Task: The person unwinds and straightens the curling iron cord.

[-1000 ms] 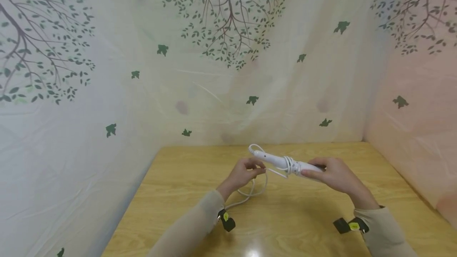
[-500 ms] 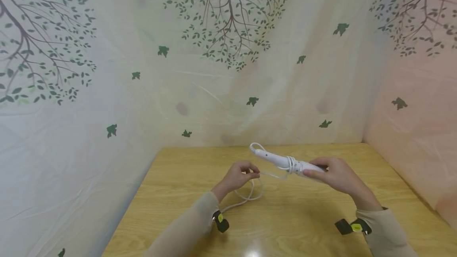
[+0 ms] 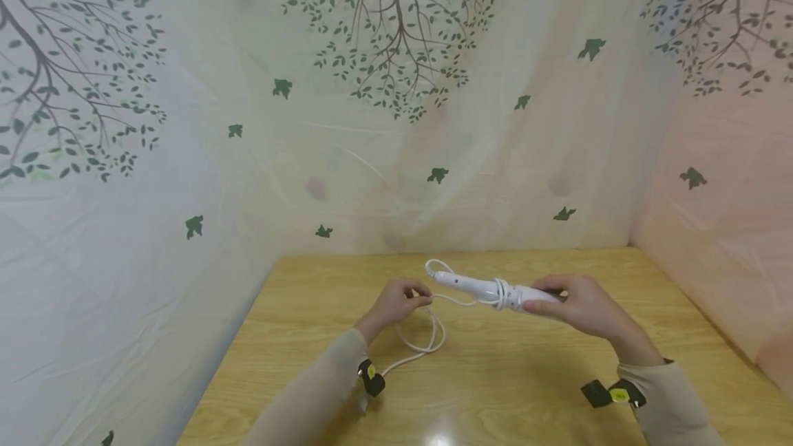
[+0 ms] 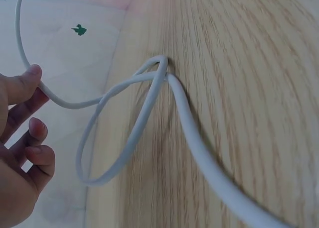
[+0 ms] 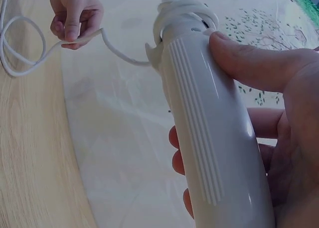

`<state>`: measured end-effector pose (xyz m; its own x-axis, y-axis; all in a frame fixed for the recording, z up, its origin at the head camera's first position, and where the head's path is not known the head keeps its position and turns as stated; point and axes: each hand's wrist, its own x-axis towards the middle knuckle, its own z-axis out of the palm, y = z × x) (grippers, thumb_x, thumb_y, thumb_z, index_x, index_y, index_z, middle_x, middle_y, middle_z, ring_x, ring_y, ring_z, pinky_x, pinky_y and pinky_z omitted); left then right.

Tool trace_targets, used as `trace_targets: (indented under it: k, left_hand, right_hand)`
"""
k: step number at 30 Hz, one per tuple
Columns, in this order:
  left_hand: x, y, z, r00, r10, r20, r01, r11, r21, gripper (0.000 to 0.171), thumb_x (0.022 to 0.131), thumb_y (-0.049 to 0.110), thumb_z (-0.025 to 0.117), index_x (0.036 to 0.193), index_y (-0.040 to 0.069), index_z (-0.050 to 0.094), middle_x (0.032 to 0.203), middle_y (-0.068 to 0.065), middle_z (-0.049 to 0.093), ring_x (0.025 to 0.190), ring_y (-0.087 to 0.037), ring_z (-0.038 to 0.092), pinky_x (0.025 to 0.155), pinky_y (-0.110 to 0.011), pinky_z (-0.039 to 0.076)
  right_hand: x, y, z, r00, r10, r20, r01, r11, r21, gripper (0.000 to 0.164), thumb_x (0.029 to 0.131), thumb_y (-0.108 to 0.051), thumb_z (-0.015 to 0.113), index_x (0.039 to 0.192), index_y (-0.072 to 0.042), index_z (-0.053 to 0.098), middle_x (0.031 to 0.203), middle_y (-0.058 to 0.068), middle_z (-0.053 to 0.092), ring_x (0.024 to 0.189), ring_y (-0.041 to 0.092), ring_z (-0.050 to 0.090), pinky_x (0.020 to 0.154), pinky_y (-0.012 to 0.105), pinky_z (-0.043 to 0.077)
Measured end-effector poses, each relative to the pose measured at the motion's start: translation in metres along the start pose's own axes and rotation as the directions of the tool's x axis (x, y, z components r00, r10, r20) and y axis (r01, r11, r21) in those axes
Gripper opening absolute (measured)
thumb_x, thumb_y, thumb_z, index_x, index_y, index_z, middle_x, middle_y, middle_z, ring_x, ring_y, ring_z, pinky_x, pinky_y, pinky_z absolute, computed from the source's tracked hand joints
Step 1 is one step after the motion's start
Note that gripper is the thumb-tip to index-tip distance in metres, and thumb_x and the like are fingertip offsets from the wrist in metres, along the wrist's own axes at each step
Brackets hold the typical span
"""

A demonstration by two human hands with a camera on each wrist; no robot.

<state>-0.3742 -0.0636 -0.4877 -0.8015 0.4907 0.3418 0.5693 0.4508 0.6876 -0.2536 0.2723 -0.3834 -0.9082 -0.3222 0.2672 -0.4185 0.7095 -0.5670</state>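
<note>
Above the table, a white hair straightener (image 3: 467, 285) is held nearly level by my right hand (image 3: 585, 305), which grips its wider, ridged end. In the right wrist view the thumb lies along the ridged body (image 5: 219, 123) and fingertips show on its far side. Several turns of white cord (image 5: 184, 14) wrap round the straightener's middle. My left hand (image 3: 396, 301), left of the straightener, pinches the cord (image 4: 75, 106) between thumb and forefinger, its other fingers loosely bent. Between hand and straightener the cord sags slightly. Its plug end is hidden near the left sleeve.
Below my left hand, a loose loop of cord (image 3: 441, 343) hangs down to the wooden table (image 3: 495, 377). Pale cloth walls (image 3: 372, 191) with printed trees and leaves stand behind the table and on both sides. Each wrist wears a black camera strap (image 3: 374, 378).
My left hand has moved left and slightly down, drawing the pinched cord away from the straightener. The straightener's thin end has dipped a little; my right hand stays nearly in place.
</note>
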Motion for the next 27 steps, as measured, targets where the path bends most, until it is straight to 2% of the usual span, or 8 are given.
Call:
trace_targets:
  k: [6,13,20,27]
  left_hand:
    - [-0.001,-0.006,-0.007,0.998,-0.052,-0.025,0.053,0.998,0.04,0.004,0.085,0.012,0.074,0.088,0.009,0.073,0.086,-0.003,0.071,0.06,-0.004,0.047,0.053,-0.019,0.04]
    - [0.001,-0.01,-0.017,0.995,-0.085,-0.042,0.087,0.995,0.052,0.005,0.087,0.014,0.072,0.09,0.01,0.072,0.089,-0.002,0.071,0.069,-0.007,0.05,0.063,-0.021,0.043]
    - [0.002,-0.009,-0.031,0.986,-0.14,-0.088,0.143,0.989,0.026,0.006,0.09,0.017,0.07,0.091,0.011,0.07,0.083,0.0,0.068,0.064,-0.009,0.05,0.054,-0.021,0.043]
    - [0.004,-0.002,-0.047,0.981,-0.122,-0.15,0.123,0.992,-0.003,0.006,0.09,0.016,0.07,0.09,0.01,0.071,0.079,-0.003,0.067,0.057,-0.009,0.048,0.047,-0.021,0.039]
  right_hand:
    - [-0.001,0.004,0.004,0.994,-0.033,0.103,0.03,0.999,0.028,0.028,0.086,-0.04,0.073,0.101,-0.016,0.072,0.088,-0.006,0.069,0.072,0.005,0.058,0.061,0.023,0.05]
    - [-0.003,0.004,0.007,0.981,-0.048,0.186,0.038,0.997,0.061,0.03,0.086,-0.041,0.072,0.101,-0.016,0.071,0.089,-0.006,0.068,0.073,0.005,0.057,0.061,0.024,0.05]
    - [-0.004,0.004,0.009,0.966,-0.087,0.245,0.068,0.994,0.083,0.031,0.087,-0.038,0.072,0.102,-0.012,0.072,0.09,-0.006,0.069,0.073,0.003,0.057,0.062,0.023,0.049]
    - [-0.006,0.007,0.011,0.957,-0.082,0.28,0.061,0.995,0.083,0.03,0.088,-0.039,0.071,0.101,-0.012,0.072,0.087,-0.008,0.068,0.07,0.002,0.056,0.06,0.022,0.048]
